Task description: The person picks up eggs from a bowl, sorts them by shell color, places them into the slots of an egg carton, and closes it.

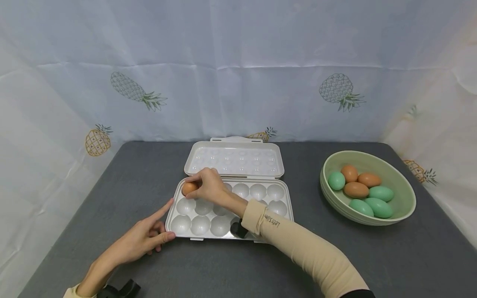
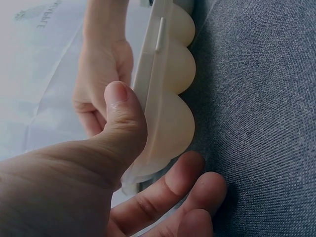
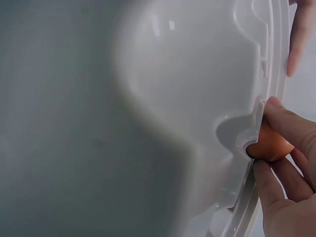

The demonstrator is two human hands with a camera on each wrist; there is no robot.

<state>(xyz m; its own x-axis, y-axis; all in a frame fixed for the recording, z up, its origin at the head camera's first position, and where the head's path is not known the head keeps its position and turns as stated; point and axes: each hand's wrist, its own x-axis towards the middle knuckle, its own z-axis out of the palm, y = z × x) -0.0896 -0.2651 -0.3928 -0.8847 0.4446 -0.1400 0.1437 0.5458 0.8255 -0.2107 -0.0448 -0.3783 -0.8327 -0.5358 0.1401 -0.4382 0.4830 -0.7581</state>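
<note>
- egg: smooth, orange-brown; i see it at the far-left cup of the open white carton.
- right hand: reaching across the carton, thumb and fingers pinching the egg.
- left hand: spread, index straight at the carton's left edge, thumb by its near-left corner.
- egg's long axis: i cannot tell; partly hidden.

1 brown egg, smooth and rounded, partly hidden, at the far-left corner of the egg carton. Carton: white, glossy, lying flat, opened, its lid folded back beyond 3 rows of rounded cups.
</note>
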